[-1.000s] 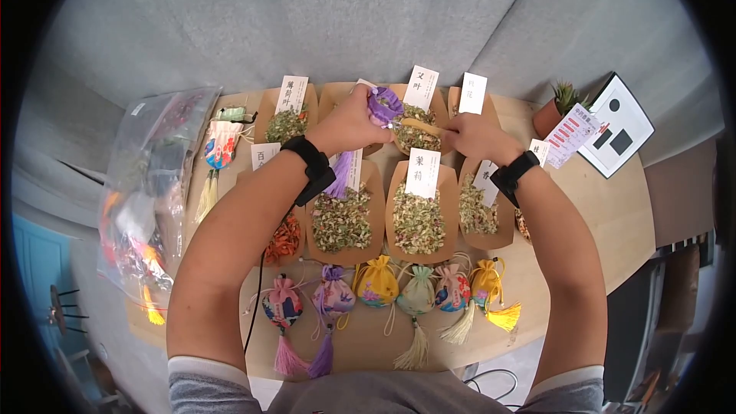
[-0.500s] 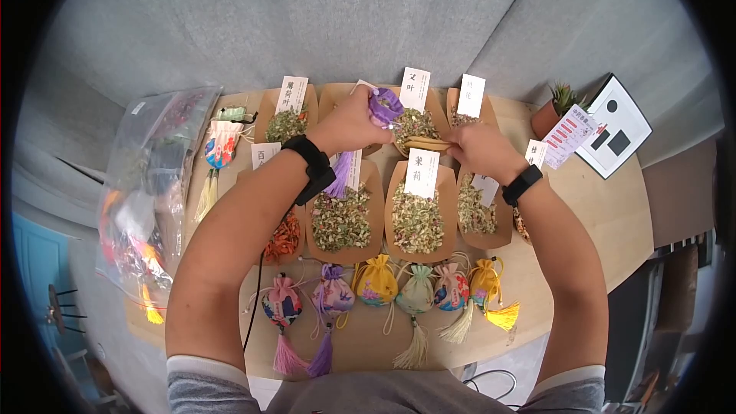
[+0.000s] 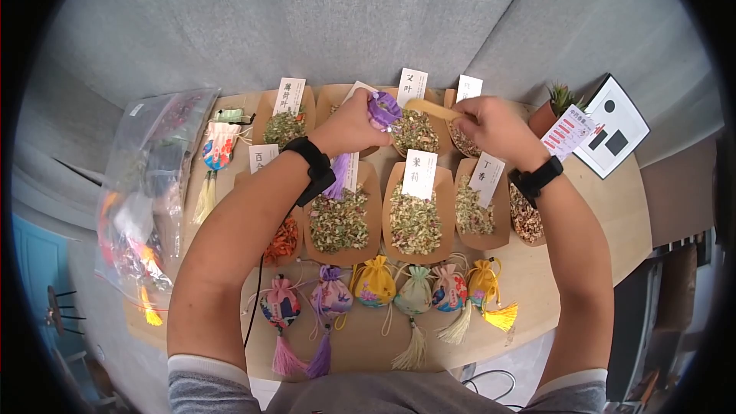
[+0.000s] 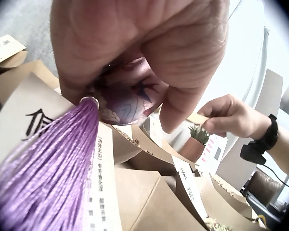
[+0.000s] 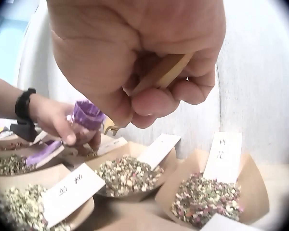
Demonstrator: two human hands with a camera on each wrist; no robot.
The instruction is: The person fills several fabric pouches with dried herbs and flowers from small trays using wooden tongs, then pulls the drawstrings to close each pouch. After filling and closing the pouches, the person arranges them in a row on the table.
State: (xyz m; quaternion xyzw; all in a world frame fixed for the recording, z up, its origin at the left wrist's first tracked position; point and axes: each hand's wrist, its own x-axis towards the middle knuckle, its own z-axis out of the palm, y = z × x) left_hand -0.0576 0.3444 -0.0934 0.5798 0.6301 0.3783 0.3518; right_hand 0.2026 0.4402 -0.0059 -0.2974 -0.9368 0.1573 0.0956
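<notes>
My left hand (image 3: 351, 124) grips a purple drawstring pouch (image 3: 383, 110), its gathered mouth facing up. A purple tassel (image 4: 58, 163) hangs from the pouch in the left wrist view. The right hand (image 3: 497, 130) pinches the handle of a light wooden scoop (image 3: 433, 110), and the handle (image 5: 166, 72) runs through the curled fingers in the right wrist view. The scoop's head points left toward the pouch, over a brown paper tray of dried herbs (image 3: 416, 133) in the back row. What the scoop's bowl holds cannot be told.
More paper trays of dried herbs, with upright label cards (image 3: 419, 172), stand in two rows. Several finished-looking pouches (image 3: 374, 282) line the front. A clear plastic bag (image 3: 146, 192) lies left; a potted plant (image 3: 546, 116) and framed sheet (image 3: 613, 126) stand right.
The scoop dipped toward the near side of the back tray, then rose and shifted right and away with the right hand. The left hand and purple pouch have stayed nearly in place.
</notes>
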